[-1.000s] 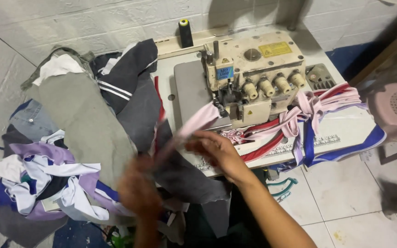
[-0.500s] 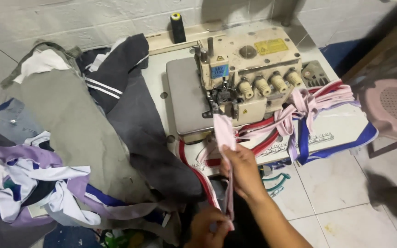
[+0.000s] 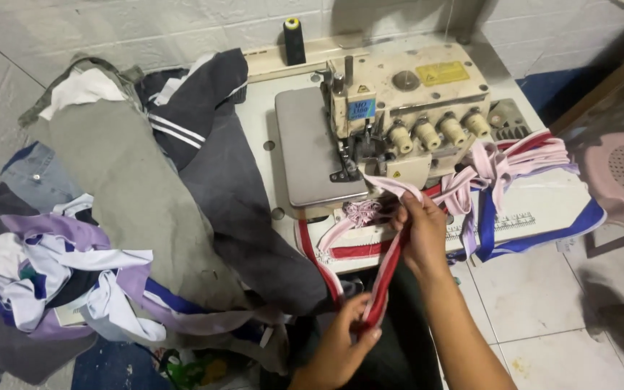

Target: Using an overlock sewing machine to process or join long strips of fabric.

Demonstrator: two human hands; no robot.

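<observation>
The right hand (image 3: 422, 230) pinches the upper end of a red and white fabric strip (image 3: 388, 278) between thumb and fingers, just in front of the cream overlock sewing machine (image 3: 399, 108). The strip runs down from those fingers to the left hand (image 3: 344, 339), whose fingers close around its lower end below the front edge of the sewing table (image 3: 543, 209). A bundle of pink and blue strips (image 3: 507, 162) lies at the table's right edge. A heap of garments (image 3: 124, 209) covers its left side.

right hand (image 3: 420, 230) raised mid-frame, fingers pinched shut; left hand (image 3: 342, 345) low at bottom centre, fingers curled closed.
</observation>
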